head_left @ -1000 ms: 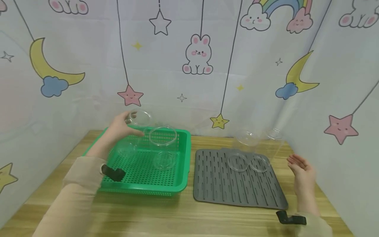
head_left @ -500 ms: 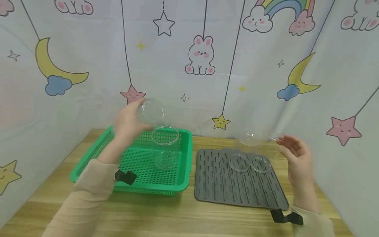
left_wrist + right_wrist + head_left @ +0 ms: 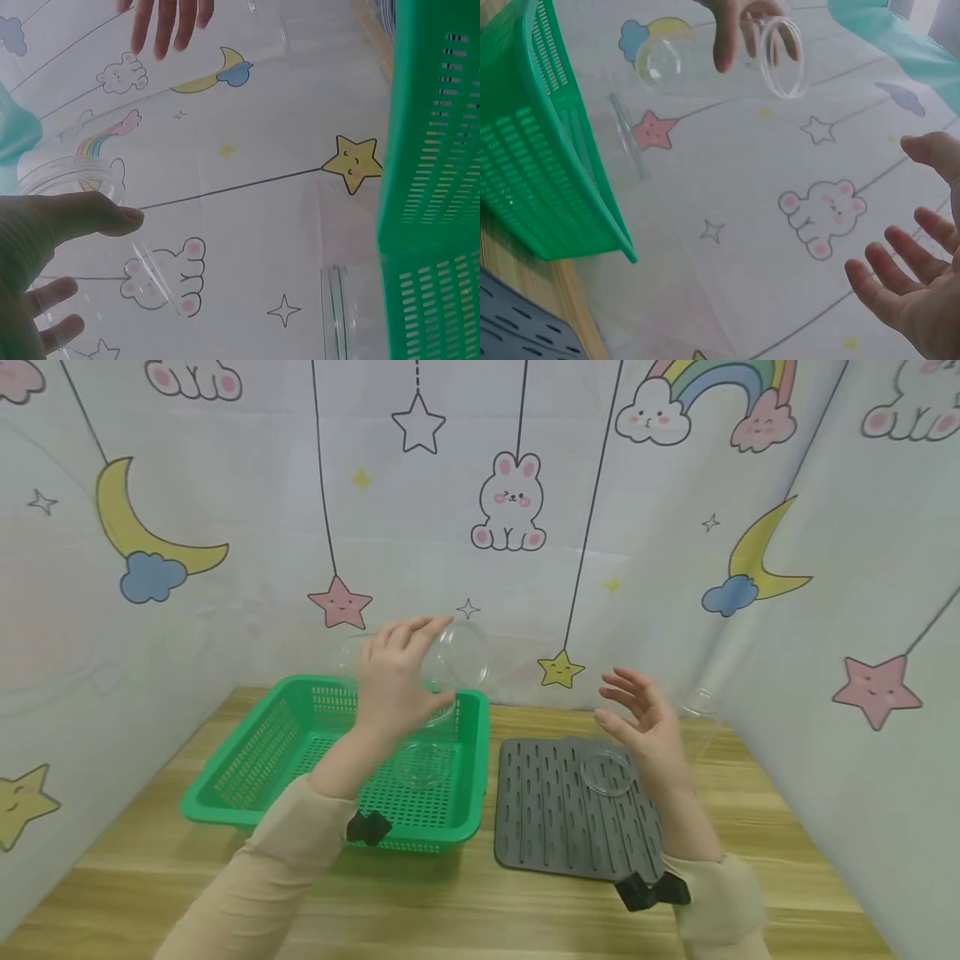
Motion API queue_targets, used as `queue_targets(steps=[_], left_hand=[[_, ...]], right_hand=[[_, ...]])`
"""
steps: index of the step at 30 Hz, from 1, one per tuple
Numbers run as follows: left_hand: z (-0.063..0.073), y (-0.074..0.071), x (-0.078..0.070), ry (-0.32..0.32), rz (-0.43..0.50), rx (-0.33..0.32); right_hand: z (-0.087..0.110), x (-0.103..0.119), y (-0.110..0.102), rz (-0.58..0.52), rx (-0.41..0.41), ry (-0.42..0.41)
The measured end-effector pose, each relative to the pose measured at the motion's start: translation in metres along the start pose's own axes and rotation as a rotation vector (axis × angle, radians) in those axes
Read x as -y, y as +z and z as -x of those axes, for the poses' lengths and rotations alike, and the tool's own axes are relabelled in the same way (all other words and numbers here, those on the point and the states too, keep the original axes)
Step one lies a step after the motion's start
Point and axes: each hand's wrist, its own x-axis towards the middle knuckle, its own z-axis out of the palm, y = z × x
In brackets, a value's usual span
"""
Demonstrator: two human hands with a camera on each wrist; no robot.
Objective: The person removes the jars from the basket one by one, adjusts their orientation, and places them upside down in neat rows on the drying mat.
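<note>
Green perforated basket (image 3: 217,814): left half of the wooden tabletop (image 3: 420,910), towards its back edge; one upright clear cup (image 3: 423,753) inside, near the right wall. Left hand (image 3: 397,683): fingers and thumb gripping a tipped clear cup (image 3: 465,656), on its side above the basket's back right part. Right hand (image 3: 647,727): fingers spread, loosely bent, raised over the grey mat (image 3: 555,827), tabletop's right half. Standing on the mat, towards its back edge: two further clear cups (image 3: 606,764), partly hidden by the right hand.

Legible text or numbers — none.
</note>
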Motion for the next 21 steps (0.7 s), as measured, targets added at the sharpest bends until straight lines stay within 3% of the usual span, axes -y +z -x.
queue_targets(steps=[12, 17, 21], left_hand=[[0.006, 0.025, -0.030, 0.204, -0.092, 0.107], [0.008, 0.031, -0.038, 0.280, -0.162, 0.143], [0.009, 0.035, -0.043, 0.307, -0.194, 0.150]], right_hand=[[-0.014, -0.001, 0.054, -0.035, 0.197, 0.044], [-0.015, -0.003, 0.064, -0.028, 0.218, 0.059], [-0.013, -0.003, 0.070, 0.001, 0.188, 0.084]])
